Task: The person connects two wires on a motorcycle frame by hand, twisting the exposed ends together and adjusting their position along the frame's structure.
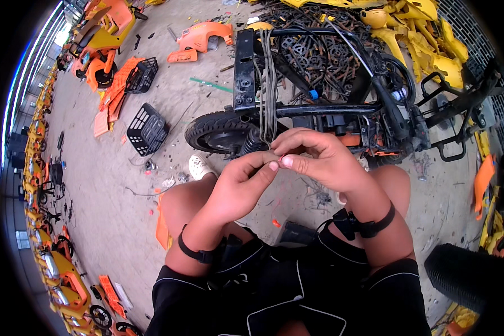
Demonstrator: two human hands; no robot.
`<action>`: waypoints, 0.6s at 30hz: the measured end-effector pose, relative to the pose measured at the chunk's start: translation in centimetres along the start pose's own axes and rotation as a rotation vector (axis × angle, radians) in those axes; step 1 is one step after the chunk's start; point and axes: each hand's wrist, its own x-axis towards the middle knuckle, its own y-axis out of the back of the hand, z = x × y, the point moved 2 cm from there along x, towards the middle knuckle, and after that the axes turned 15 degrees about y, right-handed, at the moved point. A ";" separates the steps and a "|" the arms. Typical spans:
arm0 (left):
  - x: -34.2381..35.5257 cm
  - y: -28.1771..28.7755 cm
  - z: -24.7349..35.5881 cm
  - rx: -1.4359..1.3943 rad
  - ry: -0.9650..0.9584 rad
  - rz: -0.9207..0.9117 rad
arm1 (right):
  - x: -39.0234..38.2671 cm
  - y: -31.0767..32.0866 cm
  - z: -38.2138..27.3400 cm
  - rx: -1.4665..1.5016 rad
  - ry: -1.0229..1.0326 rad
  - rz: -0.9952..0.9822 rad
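My left hand (238,187) and my right hand (330,159) meet in front of a stripped black scooter frame (330,110). Thumbs and fingertips of both are pinched together around something small. A trace of red shows between them, but the fingers hide most of it, so I cannot make out its kind. Just behind the fingertips, a looped bundle of grey cables (267,84) hangs over the frame's bars. The frame's tyre (215,126) and a coil spring (253,141) lie beyond my left hand.
Rusty metal parts (313,59) are heaped behind the frame, with yellow panels (425,42) at the far right. Black crates (147,130) and orange panels (204,39) lie on the left floor. Scooters (67,280) line the left side. A black ribbed object (459,274) stands near right.
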 end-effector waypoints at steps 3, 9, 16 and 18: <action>0.1 -0.4 -0.1 0.065 -0.172 0.077 | -0.1 -0.1 -0.1 -0.066 0.015 0.029; -0.1 -0.3 0.0 0.229 -0.272 0.134 | -0.5 -0.7 -0.9 -0.292 -0.087 0.094; -0.7 -0.5 0.6 0.307 -0.282 0.177 | -0.5 -2.1 -2.1 -0.652 0.144 0.094; -0.8 -0.6 0.8 0.306 -0.284 0.175 | -0.7 -2.1 -2.1 -0.687 0.179 0.114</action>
